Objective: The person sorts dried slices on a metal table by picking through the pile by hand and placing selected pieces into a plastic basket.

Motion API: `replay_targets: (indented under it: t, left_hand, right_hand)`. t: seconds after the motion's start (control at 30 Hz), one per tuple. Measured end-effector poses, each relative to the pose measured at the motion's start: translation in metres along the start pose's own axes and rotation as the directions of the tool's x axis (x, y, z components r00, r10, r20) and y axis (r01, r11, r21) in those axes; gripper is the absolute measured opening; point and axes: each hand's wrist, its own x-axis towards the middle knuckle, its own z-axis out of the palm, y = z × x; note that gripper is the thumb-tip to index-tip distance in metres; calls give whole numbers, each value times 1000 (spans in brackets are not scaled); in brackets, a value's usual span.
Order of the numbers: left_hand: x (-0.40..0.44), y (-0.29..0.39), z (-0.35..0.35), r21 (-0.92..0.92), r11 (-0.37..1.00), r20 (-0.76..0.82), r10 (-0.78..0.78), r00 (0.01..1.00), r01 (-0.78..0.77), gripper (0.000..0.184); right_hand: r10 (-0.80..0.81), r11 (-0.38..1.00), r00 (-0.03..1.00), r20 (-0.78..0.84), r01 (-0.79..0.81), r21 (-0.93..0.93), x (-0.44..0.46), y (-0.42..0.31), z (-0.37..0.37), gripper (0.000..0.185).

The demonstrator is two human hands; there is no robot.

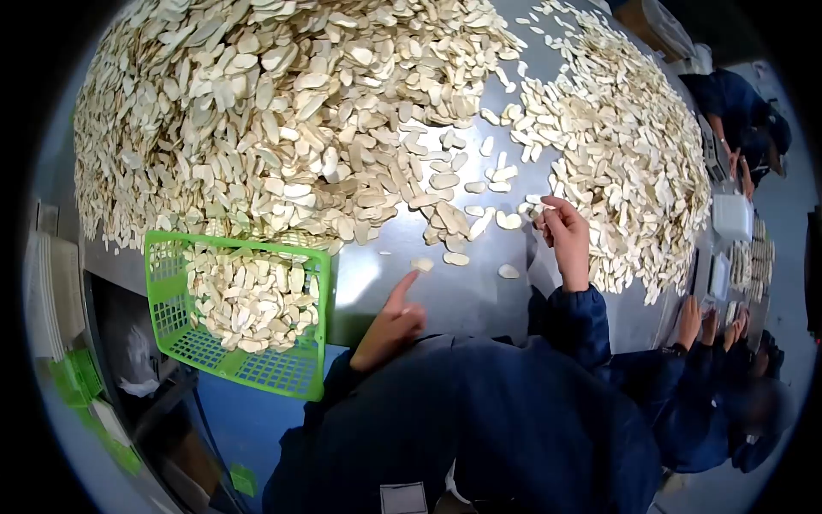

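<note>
Pale, flat, oval slices, apparently of a dried root, cover much of the metal table (368,295). My left hand (392,325) is over its front edge, index finger stretched out and the other fingers curled, holding nothing. That fingertip touches a single slice (421,265). On the right, my right hand (567,238) has thumb and index finger pinched at a whitish slice (535,200), beside the smaller heap (616,146). Between the hands and the heaps lie loose slices, one of them (455,258) nearer the middle.
A green plastic basket (321,343) part full of slices leans at the table's left front edge. Behind it rises a large heap (257,103). Co-workers' hands (689,321) and a white container (732,216) are at the far right.
</note>
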Motion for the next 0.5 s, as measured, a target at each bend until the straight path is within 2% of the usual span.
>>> replay_targets:
  t: [0.1,0.2,0.23,0.27,0.33,0.4,0.47,0.5]
  left_hand:
    - [21,25,17,-85,974,312,-175,934,211,45]
    - [34,24,22,-36,954,517,-237,823,297,43]
    - [41,16,19,-8,959,575,-228,786,284,39]
    - [43,9,15,-25,953,583,-231,779,301,37]
    - [45,1,8,-57,940,599,-236,765,335,35]
    - [52,-1,3,-46,925,605,-274,747,377,33]
    - [56,-2,7,-38,928,600,-275,751,370,33]
    - [57,-3,8,-29,926,611,-282,739,378,32]
  right_hand:
    - [-5,992,1000,-28,1,-127,-7,4,-10,17]
    - [-14,948,998,67,35,-317,-26,13,-16,12]
    - [-13,959,994,112,44,-279,-35,19,-14,9]
    - [-17,926,988,153,73,-370,-43,23,-11,9]
    - [-3,948,970,242,80,-309,-68,20,-2,13]
    - [-87,736,949,303,266,-622,-95,13,16,19]
    - [-36,660,948,318,261,-704,-103,8,27,20]
    - [-110,688,940,323,306,-658,-101,16,29,18]
